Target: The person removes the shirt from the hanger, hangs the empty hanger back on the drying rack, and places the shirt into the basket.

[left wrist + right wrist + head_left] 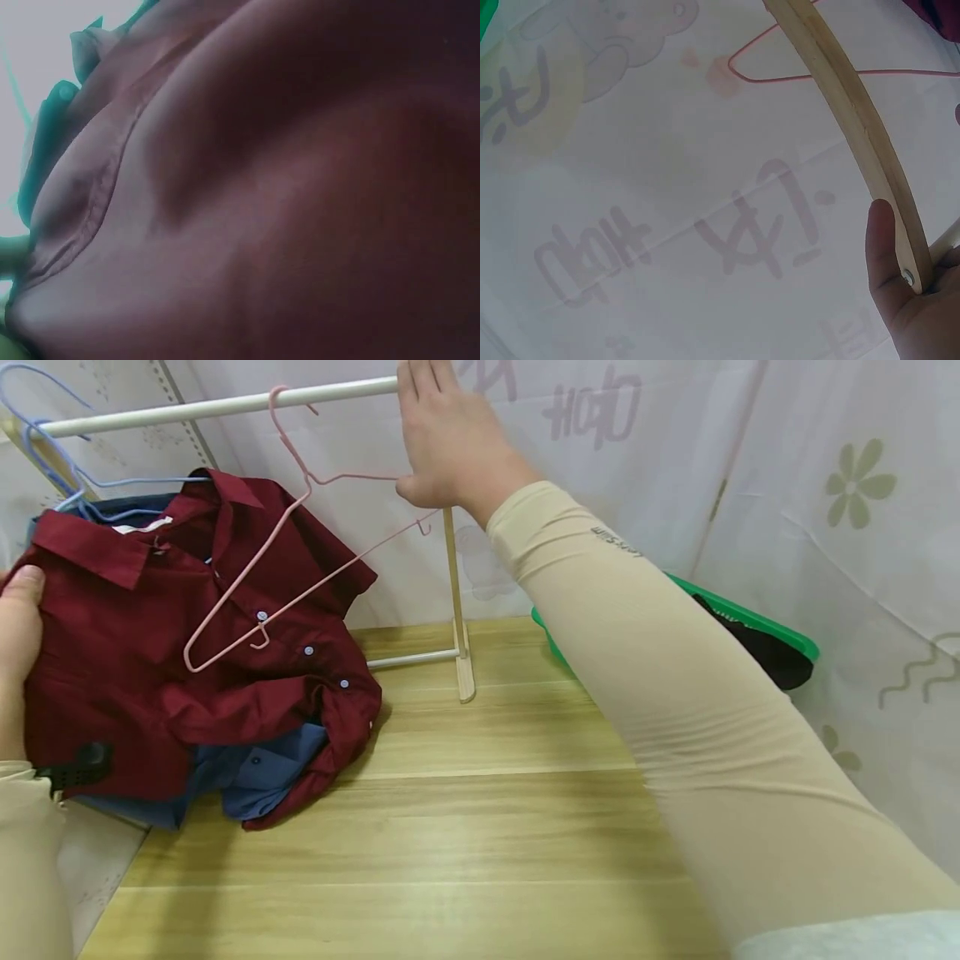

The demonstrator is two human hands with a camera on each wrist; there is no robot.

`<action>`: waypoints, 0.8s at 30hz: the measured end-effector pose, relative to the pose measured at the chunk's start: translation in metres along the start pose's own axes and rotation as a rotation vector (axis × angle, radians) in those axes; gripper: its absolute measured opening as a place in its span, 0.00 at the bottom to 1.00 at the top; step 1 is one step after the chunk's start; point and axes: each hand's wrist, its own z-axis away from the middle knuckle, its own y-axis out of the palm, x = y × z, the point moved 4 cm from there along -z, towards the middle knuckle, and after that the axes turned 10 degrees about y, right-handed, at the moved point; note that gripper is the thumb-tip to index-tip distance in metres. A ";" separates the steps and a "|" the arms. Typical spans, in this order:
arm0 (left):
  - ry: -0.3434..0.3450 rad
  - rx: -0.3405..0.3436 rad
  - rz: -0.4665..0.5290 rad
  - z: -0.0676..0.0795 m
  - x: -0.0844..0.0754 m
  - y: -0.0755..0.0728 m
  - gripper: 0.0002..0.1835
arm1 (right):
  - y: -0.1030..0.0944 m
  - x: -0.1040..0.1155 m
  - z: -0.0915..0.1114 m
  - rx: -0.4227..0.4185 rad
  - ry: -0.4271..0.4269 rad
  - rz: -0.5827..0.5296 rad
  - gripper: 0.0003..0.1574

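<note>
A maroon shirt [112,652] with pale buttons hangs at the left of a clothes rack [187,414]. My left hand [17,627] grips the shirt near its shoulder, thumb on the front, fingers hidden. Maroon cloth [262,262] fills most of the left wrist view. A blue shirt [262,768] shows behind and below it, and blue hangers [150,482] hook over the bar. An empty pink hanger [308,483] hangs in front of the maroon shirt. At the rack's right top corner my right hand [450,447] holds the frame, its thumb along the wooden post [851,112].
A green basket [806,647] with a black item [772,656] in it stands at the right, partly behind my right arm. The rack's foot [465,672] rests on the wood-grain tabletop [450,827]. A printed white curtain [637,510] hangs close behind.
</note>
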 end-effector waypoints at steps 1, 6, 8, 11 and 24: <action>0.009 0.006 -0.010 0.000 -0.001 0.000 0.02 | 0.000 0.000 0.000 -0.003 0.002 0.000 0.64; 0.036 -0.015 -0.023 0.008 0.000 -0.001 0.08 | -0.001 0.001 0.001 -0.010 0.004 -0.007 0.63; 0.051 -0.029 -0.025 0.012 0.002 -0.001 0.08 | -0.001 0.001 0.001 -0.011 0.005 -0.013 0.63; 0.080 -0.030 0.009 0.020 0.008 -0.002 0.07 | -0.002 0.001 0.000 -0.012 0.009 -0.010 0.63; 0.090 0.006 -0.196 0.060 0.095 -0.018 0.09 | -0.008 0.010 0.001 -0.012 -0.006 -0.021 0.62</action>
